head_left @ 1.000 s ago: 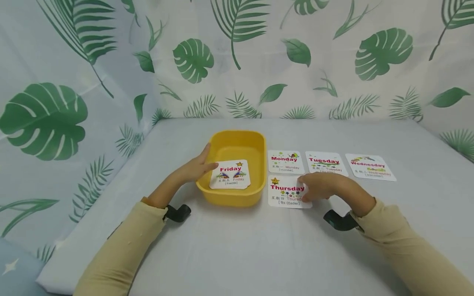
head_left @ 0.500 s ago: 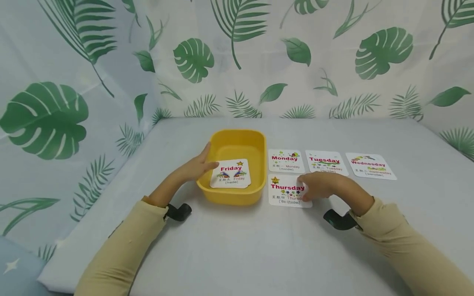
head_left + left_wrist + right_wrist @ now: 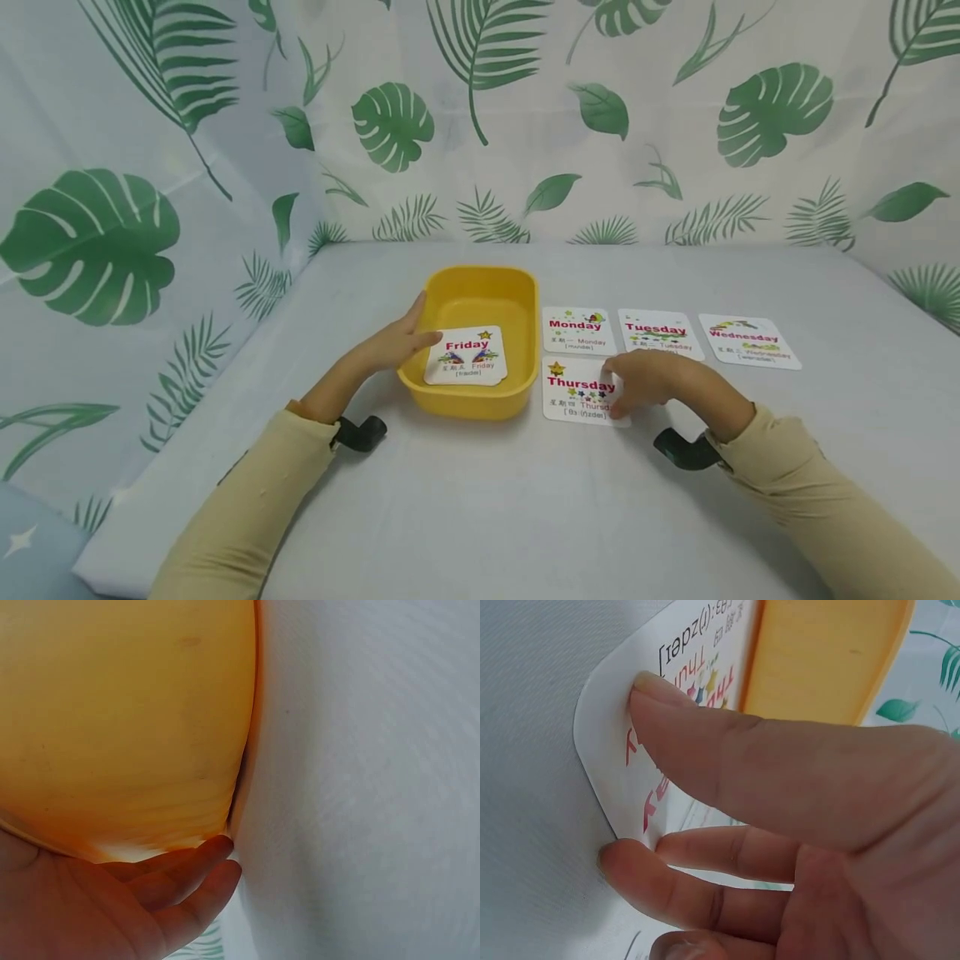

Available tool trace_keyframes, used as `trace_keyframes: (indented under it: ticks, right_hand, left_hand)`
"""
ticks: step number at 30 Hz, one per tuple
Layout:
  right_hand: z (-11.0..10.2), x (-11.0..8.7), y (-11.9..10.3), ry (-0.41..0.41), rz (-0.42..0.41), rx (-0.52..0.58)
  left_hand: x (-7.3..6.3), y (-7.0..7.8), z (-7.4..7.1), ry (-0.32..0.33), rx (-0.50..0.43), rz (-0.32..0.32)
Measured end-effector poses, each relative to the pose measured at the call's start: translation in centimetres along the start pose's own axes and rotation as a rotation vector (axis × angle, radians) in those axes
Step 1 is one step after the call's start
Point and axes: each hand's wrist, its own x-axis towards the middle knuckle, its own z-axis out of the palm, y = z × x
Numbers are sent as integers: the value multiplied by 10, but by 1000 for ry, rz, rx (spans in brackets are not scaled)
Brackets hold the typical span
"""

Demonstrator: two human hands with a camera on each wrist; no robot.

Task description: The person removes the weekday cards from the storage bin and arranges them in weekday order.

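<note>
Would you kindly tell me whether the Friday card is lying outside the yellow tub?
No, the head view shows the Friday card inside the yellow tub, with the left hand at the tub's rim.

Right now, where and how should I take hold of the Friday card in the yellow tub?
Probably pinch the Friday card by its far right corner, coming from above and your right. It lies face up in the near part of the yellow tub, with bare floor beyond that corner, while your left hand holds the tub's left side.
</note>
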Motion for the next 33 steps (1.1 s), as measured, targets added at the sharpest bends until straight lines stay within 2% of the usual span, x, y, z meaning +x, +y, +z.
trace_keyframes:
  ticks: [5, 9, 12, 17, 21, 23, 27, 30, 33]
  right_hand:
    - [-2, 4, -3, 36, 6, -61]
    - [-6, 10, -7, 66, 55, -58]
    - [-9, 12, -6, 137, 65, -28]
    - [-17, 14, -7, 294, 0, 17]
    - [-28, 20, -14, 349, -28, 37]
    - [-33, 26, -22, 361, -38, 50]
    - [-43, 41, -41, 371, -117, 42]
    - [-49, 49, -56, 319, -181, 22]
    - [-55, 54, -71, 268, -197, 12]
  left_hand:
    - [-2, -4, -1, 14, -2, 4]
    - [-3, -9, -5, 10, -15, 19]
    - [-3, -10, -7, -6, -10, 23]
    - [-1, -8, -8, -22, 5, 17]
    - [2, -2, -8, -24, 18, 23]
    - [3, 0, -8, -19, 25, 21]
    - [3, 0, -8, -13, 32, 21]
    - [2, -4, -7, -18, 35, 19]
    - [2, -8, -6, -19, 40, 21]
